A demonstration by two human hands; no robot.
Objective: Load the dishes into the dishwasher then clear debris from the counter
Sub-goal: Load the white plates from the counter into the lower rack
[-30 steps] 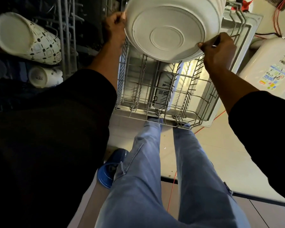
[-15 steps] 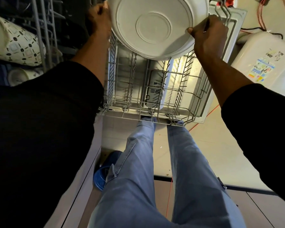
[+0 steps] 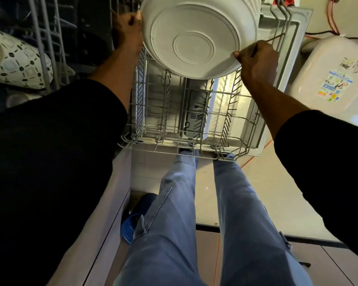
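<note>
A large white bowl (image 3: 196, 36), its underside toward me, hangs over the far part of the pulled-out lower dishwasher rack (image 3: 186, 145). My left hand (image 3: 127, 27) grips its left rim. My right hand (image 3: 256, 60) grips its lower right rim, close to the rack's right wires. The near part of the rack holds nothing, and the open door (image 3: 254, 129) lies under it. A patterned white cup (image 3: 19, 60) lies on its side in the upper rack (image 3: 48, 44) at the left.
A pale plastic container (image 3: 331, 73) with a colourful label stands on the floor to the right of the door. Red cables (image 3: 333, 19) run at the top right. My legs and a blue shoe (image 3: 132, 221) are below, next to a cabinet front.
The bowl, held in both hands, has stayed over the far end of the rack with only a small shift; the view itself moved slightly.
</note>
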